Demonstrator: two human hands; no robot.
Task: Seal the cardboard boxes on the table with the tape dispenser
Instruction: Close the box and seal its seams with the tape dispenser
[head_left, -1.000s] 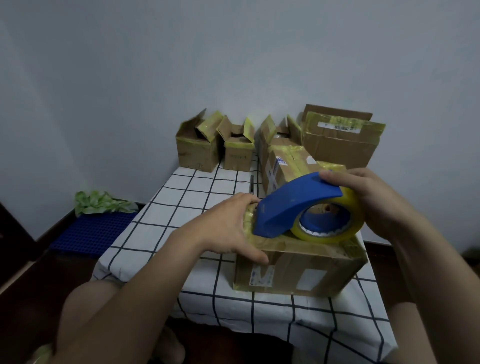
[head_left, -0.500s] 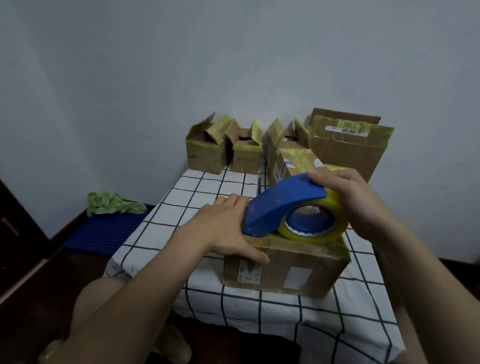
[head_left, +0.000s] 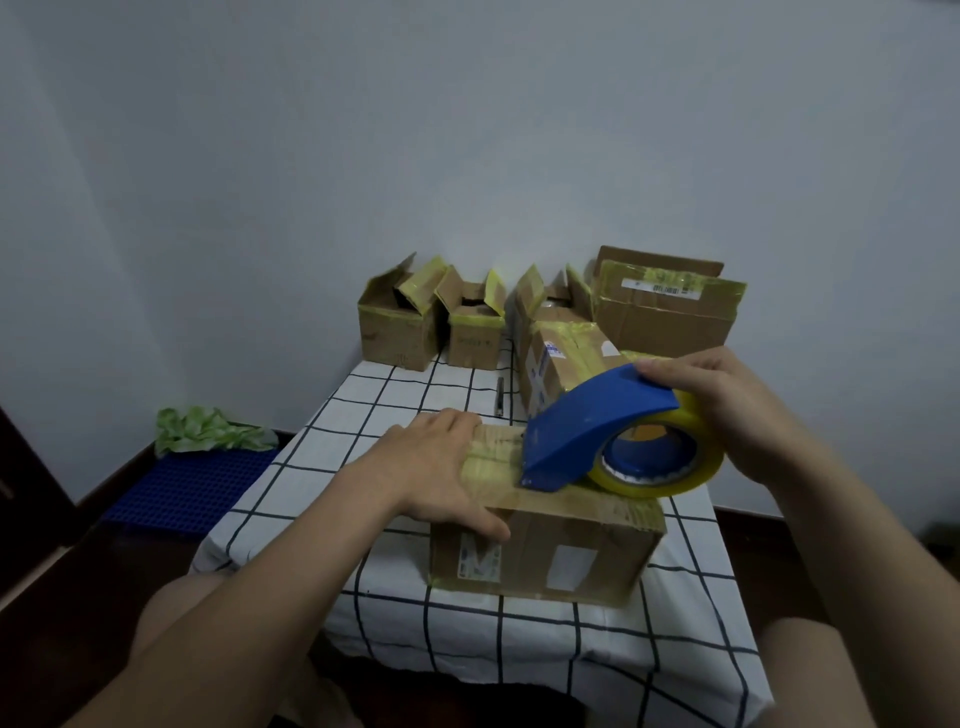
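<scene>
In the head view, the nearest cardboard box (head_left: 545, 551) sat closed at the front of the counter (head_left: 374, 410), which was covered with a checked cloth. The left hand (head_left: 436, 467) lay flat on the left end of the box top, fingers straight and released, with the thumb hooked over the front edge. The right hand (head_left: 727, 410) had its fingers curled round the blue tape dispenser (head_left: 597, 421) and its yellowish tape roll (head_left: 670, 467), with the dispenser's nose down on the box top. Half a second earlier that nose had been right against the left hand. Now it stood further right, and a strip of tape (head_left: 493, 460) lay on the lid between them.

Behind were a sealed box (head_left: 561, 358), two small open boxes (head_left: 397, 327) and a larger box (head_left: 665, 317) near the wall. A pen (head_left: 500, 397) lay on the cloth. Beside the counter, a crumpled green thing (head_left: 208, 431) sat on a blue mat (head_left: 192, 483) on the floor.
</scene>
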